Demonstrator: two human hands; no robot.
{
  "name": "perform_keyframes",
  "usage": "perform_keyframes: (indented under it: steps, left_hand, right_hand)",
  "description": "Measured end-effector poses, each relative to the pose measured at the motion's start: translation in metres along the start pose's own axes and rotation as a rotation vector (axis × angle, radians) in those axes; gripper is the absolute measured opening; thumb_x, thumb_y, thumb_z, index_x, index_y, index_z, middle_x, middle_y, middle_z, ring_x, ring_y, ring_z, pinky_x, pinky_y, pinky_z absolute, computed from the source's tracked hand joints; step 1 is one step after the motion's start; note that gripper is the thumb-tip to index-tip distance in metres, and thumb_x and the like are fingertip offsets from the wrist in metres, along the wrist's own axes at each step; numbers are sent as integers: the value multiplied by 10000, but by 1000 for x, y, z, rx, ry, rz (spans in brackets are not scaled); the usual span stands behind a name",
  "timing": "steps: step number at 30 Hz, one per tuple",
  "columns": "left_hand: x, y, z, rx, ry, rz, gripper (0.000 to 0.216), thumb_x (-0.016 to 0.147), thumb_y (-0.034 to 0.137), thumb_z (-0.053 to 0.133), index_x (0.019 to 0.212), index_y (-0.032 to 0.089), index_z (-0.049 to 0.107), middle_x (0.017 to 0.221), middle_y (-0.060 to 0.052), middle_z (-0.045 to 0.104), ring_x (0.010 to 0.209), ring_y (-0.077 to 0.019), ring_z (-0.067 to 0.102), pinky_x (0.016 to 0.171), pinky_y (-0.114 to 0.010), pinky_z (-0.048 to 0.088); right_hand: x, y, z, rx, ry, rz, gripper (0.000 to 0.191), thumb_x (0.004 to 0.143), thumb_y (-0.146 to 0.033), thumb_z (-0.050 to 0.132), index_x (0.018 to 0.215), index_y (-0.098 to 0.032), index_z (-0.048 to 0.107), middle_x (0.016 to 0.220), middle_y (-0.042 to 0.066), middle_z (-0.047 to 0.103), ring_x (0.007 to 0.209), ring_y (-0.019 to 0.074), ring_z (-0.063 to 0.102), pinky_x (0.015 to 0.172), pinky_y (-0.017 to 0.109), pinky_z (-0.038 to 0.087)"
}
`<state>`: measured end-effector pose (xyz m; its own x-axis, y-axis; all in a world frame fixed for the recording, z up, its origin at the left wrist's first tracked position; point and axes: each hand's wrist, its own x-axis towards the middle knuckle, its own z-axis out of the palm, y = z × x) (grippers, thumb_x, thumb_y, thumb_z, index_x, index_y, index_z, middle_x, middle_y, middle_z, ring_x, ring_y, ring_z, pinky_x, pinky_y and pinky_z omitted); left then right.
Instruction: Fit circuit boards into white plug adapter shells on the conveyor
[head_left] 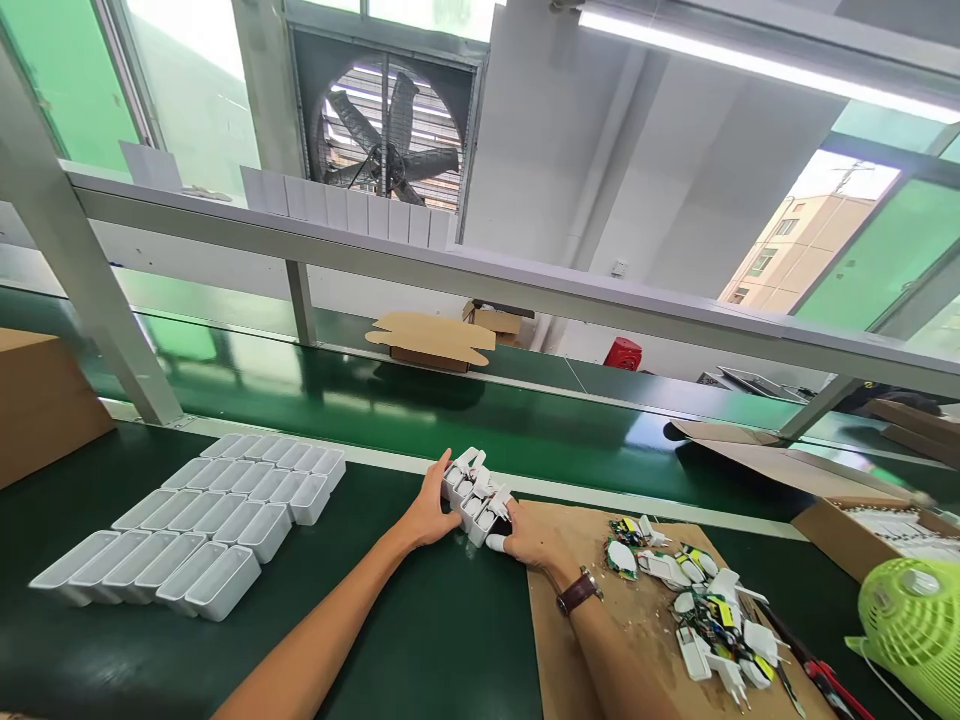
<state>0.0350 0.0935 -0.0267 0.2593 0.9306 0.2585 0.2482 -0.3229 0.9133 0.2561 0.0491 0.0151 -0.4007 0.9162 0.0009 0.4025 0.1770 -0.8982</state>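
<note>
A short row of white plastic cases (475,512) is held between my two hands above the green work surface. White parts with thin wires fill the cases and stick up from them. My left hand (429,512) grips the left end, thumb at the near side and fingers at the far side. At the right end my right hand (529,535) presses in, with a white covering on one fingertip. To the left stand several rows of open white cases (225,580), with nothing seen inside. Right of my hands, a pile of circuit boards and white plugs (724,625) lies on a brown cardboard sheet (577,610).
A lime-green fan (911,625) stands at the right edge, near red-handled pliers (825,680). Behind it is a cardboard box (862,530) of white parts. Another carton (45,405) sits at the left. A green conveyor belt (525,430) runs behind, under a metal frame (525,275).
</note>
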Motion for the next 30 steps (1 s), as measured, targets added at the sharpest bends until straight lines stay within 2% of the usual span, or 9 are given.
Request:
perform_keyframes:
  steps: [4,7,9,15,20,23,25,28,30]
  left_hand:
    - [-5,7,-5,18,-97,-12,1297,596,337,888,1638,235,124,1662,-174,273,1546,-380,276,1255,-544,273]
    - [-6,11,-5,23,-60,-22,1332,554,498,931,1624,214,192,1651,-186,300,1547,-395,274,1263,-548,258]
    - [-6,12,-3,25,-33,-36,1326,550,546,930,1617,218,215,1632,-186,331,1536,-395,301,1260,-551,265]
    - [-20,18,12,198,44,30,1520,467,606,953,1648,245,68,1611,-183,261,1539,-413,262,1252,-594,260]
    - [-22,26,21,310,104,20,1514,482,577,939,1646,204,45,1621,-206,196,1543,-425,229,1240,-593,283]
    - [-18,31,23,399,126,12,1375,549,447,900,1642,185,108,1604,-211,271,1526,-429,257,1235,-580,297]
    - [-17,34,26,456,147,7,1303,575,370,850,1638,169,124,1575,-215,327,1503,-438,291,1221,-595,303]
    - [-16,34,27,502,170,39,1253,586,339,799,1630,155,131,1538,-210,371,1465,-440,340,1202,-614,311]
    - [-10,33,25,505,176,58,1216,598,351,793,1619,160,162,1526,-203,375,1441,-424,373,1199,-590,327]
  right_hand:
    - [0,5,0,-14,-6,41,724,683,-200,705,1384,-206,527,1201,54,698,1064,264,628,995,424,500]
    - [2,8,2,18,3,19,682,702,-211,698,1365,-199,537,1146,46,698,1013,247,625,954,402,508]
    - [2,9,2,49,-10,-1,670,717,-217,699,1368,-214,539,1122,34,700,983,236,625,919,381,517]
    - [2,15,5,5,51,-53,651,690,-202,761,1321,-218,601,1159,57,703,1026,265,627,929,390,519]
    - [4,21,15,-86,101,-94,596,700,-183,759,1279,-219,621,1144,61,708,1022,269,633,922,379,515]
    - [3,22,17,-243,130,-105,503,721,-173,737,1214,-208,641,1104,69,707,990,265,638,898,373,521]
    - [2,23,15,-296,143,-122,429,744,-104,649,1164,-193,660,1113,86,701,1007,265,639,923,381,515]
    - [2,28,8,-317,195,-141,515,725,12,479,1162,-169,681,1185,129,686,1109,279,621,1025,429,472]
    - [3,31,5,-318,243,-149,595,715,39,431,1218,-160,678,1245,147,673,1177,281,603,1085,449,441]
